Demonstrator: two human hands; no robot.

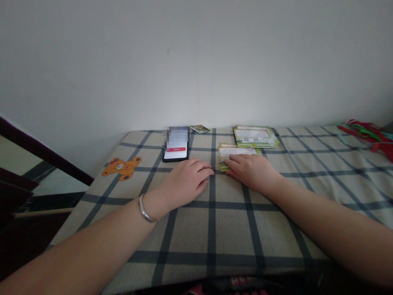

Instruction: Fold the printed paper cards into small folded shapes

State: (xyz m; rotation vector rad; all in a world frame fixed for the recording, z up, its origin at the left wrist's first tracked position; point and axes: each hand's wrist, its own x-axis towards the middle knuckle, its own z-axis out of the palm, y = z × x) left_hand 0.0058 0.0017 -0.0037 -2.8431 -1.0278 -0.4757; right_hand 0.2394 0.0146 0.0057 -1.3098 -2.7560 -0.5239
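Note:
My left hand point(187, 180), with a silver bangle at the wrist, rests palm down on the checked tablecloth point(190, 233). Its fingers are loosely bent and point right, with nothing visible in them. Just beyond it lies a phone point(176, 153) with a lit screen, partly pixelated. My right hand point(253, 172) lies over the near stack of printed cards point(225, 152), fingers stretched out across their lower right part. That hand hides much of the stack. Behind it sits a second stack of green-and-white cards point(253, 135), slightly fanned and touching or nearly touching the near one.
A small loose card point(201, 128) lies by the wall point(196, 61), right of the phone. An orange teddy-bear cutout point(121, 168) is at the table's left side. Red and green strips point(368, 133) lie at the far right. Dark wooden bars point(46, 151) stand left of the table.

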